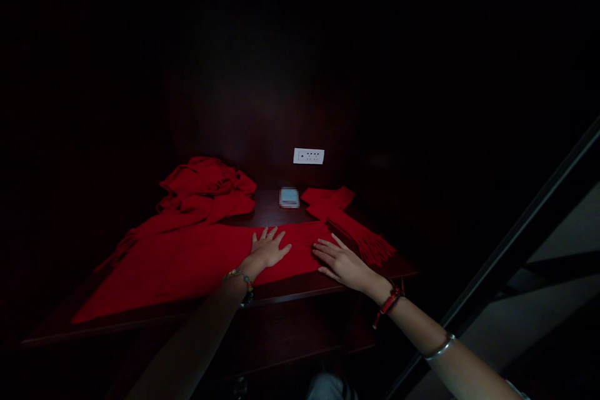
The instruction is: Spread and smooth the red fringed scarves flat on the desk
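A red scarf (187, 262) lies spread lengthwise along the front of a dark wooden shelf. My left hand (269, 250) rests flat on it with fingers spread, a beaded bracelet at the wrist. At the scarf's right end is my right hand (341, 262), palm down, fingers stretched out and touching the cloth. Neither hand grips anything. Behind on the left sits a crumpled heap of red cloth (201, 184). To the right, beyond my right hand, lies another red scarf (332, 206), loosely folded, its fringe hanging toward the right edge.
A small pale box-like item, blurred (289, 197), sits at the back of the dark shelf (267, 217). A white wall socket (309, 156) is above it. A lower board (290, 353) runs underneath. A dark slanted frame (510, 256) stands at the right.
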Demonstrator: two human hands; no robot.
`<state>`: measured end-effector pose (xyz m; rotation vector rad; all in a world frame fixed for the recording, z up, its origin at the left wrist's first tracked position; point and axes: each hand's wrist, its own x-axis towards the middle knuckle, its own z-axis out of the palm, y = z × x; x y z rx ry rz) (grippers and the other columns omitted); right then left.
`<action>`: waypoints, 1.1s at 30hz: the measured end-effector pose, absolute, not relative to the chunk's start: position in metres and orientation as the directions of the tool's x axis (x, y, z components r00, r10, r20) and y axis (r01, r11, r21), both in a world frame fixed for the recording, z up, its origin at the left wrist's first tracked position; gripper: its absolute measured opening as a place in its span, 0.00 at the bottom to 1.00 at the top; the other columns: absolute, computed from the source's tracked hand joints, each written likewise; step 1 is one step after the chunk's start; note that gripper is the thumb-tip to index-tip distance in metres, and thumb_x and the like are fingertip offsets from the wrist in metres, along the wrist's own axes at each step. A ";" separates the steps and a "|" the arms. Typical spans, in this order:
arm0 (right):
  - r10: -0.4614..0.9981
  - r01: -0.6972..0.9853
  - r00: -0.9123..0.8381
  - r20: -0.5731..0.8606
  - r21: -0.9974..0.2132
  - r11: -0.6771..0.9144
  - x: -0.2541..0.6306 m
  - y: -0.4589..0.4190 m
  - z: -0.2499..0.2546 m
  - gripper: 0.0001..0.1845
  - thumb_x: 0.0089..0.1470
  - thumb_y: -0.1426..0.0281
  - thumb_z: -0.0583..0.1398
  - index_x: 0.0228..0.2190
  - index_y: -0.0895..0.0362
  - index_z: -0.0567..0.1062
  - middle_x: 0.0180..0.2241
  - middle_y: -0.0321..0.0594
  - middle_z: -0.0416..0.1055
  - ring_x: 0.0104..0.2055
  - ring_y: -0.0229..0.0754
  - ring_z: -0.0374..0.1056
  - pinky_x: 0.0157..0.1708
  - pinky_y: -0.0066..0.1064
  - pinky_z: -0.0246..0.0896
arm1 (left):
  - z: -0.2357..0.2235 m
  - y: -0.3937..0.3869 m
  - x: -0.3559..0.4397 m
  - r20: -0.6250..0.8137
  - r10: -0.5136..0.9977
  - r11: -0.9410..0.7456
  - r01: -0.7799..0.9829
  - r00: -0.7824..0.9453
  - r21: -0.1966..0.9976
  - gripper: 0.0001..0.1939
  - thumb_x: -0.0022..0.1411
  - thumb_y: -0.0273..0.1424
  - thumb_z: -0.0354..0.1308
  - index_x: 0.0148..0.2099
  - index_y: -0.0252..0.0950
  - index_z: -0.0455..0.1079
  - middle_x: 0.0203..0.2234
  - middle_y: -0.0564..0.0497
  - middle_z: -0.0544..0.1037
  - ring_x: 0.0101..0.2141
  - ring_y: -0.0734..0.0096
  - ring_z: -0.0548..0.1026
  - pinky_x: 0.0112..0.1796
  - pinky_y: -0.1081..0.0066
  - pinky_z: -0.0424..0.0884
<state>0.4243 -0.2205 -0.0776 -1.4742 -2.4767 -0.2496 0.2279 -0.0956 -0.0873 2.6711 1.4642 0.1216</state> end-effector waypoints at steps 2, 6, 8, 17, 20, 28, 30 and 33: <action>0.828 0.853 -0.508 0.238 0.010 0.521 0.431 -0.218 -0.076 0.24 0.55 0.60 0.47 0.53 0.53 0.58 0.53 0.43 0.57 0.56 0.44 0.48 0.56 0.44 0.34 | -0.087 -0.096 0.228 0.023 0.840 -0.541 0.833 0.543 0.117 0.33 0.55 0.53 0.31 0.60 0.44 0.46 0.59 0.51 0.45 0.57 0.55 0.42 0.51 0.48 0.43; 0.881 0.884 -0.458 0.120 -0.049 0.466 0.455 -0.216 -0.083 0.25 0.57 0.59 0.44 0.55 0.50 0.52 0.57 0.40 0.49 0.58 0.43 0.43 0.55 0.42 0.40 | -0.086 -0.097 0.227 0.034 0.840 -0.542 0.834 0.541 0.106 0.33 0.55 0.53 0.30 0.60 0.44 0.46 0.59 0.51 0.46 0.57 0.55 0.42 0.51 0.49 0.42; 0.899 0.901 -0.426 0.099 -0.041 0.431 0.470 -0.216 -0.086 0.24 0.57 0.60 0.43 0.55 0.49 0.51 0.57 0.38 0.48 0.59 0.42 0.42 0.55 0.42 0.39 | -0.087 -0.098 0.226 0.039 0.839 -0.543 0.833 0.542 0.102 0.33 0.56 0.52 0.30 0.60 0.44 0.46 0.59 0.51 0.46 0.57 0.56 0.43 0.52 0.49 0.42; 0.908 0.902 -0.408 0.093 0.192 0.386 0.511 -0.222 -0.079 0.26 0.52 0.77 0.45 0.53 0.52 0.57 0.55 0.39 0.54 0.58 0.45 0.44 0.54 0.47 0.39 | -0.092 -0.093 0.226 0.060 0.841 -0.542 0.837 0.538 0.081 0.32 0.56 0.51 0.31 0.60 0.44 0.46 0.59 0.50 0.47 0.57 0.56 0.43 0.51 0.48 0.43; 0.893 0.900 -0.424 0.148 0.177 0.398 0.494 -0.224 -0.072 0.26 0.53 0.76 0.45 0.54 0.56 0.55 0.56 0.41 0.51 0.58 0.44 0.42 0.55 0.44 0.39 | -0.093 -0.093 0.225 0.077 0.838 -0.546 0.835 0.541 0.076 0.31 0.57 0.51 0.32 0.59 0.44 0.47 0.58 0.50 0.48 0.57 0.56 0.44 0.51 0.48 0.44; 0.906 0.912 -0.372 0.204 -0.099 0.397 0.421 -0.196 -0.079 0.32 0.56 0.57 0.41 0.56 0.63 0.49 0.58 0.49 0.43 0.60 0.44 0.36 0.56 0.40 0.37 | -0.092 -0.095 0.224 0.100 0.834 -0.551 0.830 0.543 0.082 0.30 0.57 0.49 0.33 0.59 0.43 0.48 0.58 0.50 0.49 0.57 0.56 0.45 0.51 0.48 0.45; 0.939 0.929 -0.313 0.140 -0.158 0.333 0.418 -0.187 -0.089 0.34 0.56 0.54 0.38 0.56 0.64 0.48 0.58 0.49 0.42 0.60 0.45 0.36 0.56 0.40 0.36 | -0.091 -0.095 0.224 0.091 0.835 -0.550 0.831 0.543 0.081 0.30 0.58 0.49 0.33 0.59 0.42 0.48 0.58 0.49 0.49 0.57 0.56 0.45 0.51 0.49 0.45; 0.956 0.935 -0.285 0.075 -0.196 0.294 0.426 -0.181 -0.097 0.35 0.55 0.52 0.36 0.56 0.63 0.47 0.58 0.48 0.42 0.60 0.44 0.36 0.57 0.41 0.34 | -0.093 -0.095 0.224 0.092 0.833 -0.552 0.830 0.545 0.076 0.31 0.58 0.49 0.32 0.59 0.42 0.48 0.58 0.49 0.49 0.57 0.56 0.45 0.51 0.48 0.45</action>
